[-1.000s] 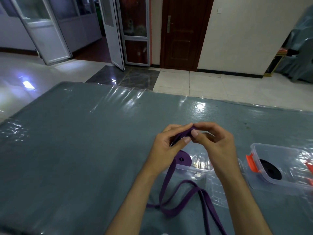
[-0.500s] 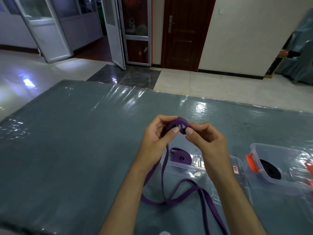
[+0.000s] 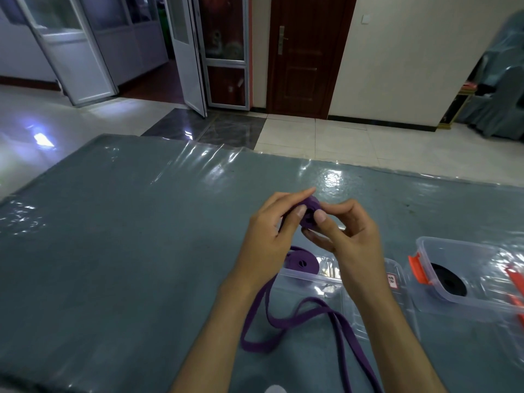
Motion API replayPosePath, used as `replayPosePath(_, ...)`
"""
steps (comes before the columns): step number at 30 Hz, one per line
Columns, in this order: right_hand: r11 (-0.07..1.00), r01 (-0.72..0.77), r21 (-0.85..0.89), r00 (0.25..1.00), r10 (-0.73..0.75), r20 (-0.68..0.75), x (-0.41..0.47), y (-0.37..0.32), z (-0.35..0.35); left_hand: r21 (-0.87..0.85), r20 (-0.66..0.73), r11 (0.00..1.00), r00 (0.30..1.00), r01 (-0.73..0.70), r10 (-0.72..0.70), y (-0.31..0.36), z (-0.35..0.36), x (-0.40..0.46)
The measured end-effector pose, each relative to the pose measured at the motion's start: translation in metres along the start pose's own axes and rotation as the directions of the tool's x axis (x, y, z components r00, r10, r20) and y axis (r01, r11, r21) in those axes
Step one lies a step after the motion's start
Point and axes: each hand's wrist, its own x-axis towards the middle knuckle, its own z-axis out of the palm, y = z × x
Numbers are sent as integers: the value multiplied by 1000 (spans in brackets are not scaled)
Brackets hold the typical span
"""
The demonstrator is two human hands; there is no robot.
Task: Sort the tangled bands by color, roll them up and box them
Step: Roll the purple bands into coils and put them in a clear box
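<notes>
The grey counter (image 3: 127, 251) carries two clear boxes: one (image 3: 470, 282) holds a black roll (image 3: 449, 279), the nearer one (image 3: 320, 279) a purple roll (image 3: 302, 262). Above, left hand (image 3: 272, 236) and right hand (image 3: 348, 236) pinch a half-rolled purple band (image 3: 310, 214), its tail trailing across the counter.

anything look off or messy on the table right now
Nothing damaged or spilled. The purple band held by both hands is only part-rolled; its loose tail trails across the table.
</notes>
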Motion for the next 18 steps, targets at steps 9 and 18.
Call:
replayPosePath(9, 993, 120, -1, 989, -119, -91, -4, 3, 4, -87, -52, 996, 998, 27, -32, -9, 9, -2)
replayPosePath(18, 989, 127, -77, 992, -126, 11, 7, -2, -7, -138, -15, 990, 1000, -8, 6, -11, 0, -3)
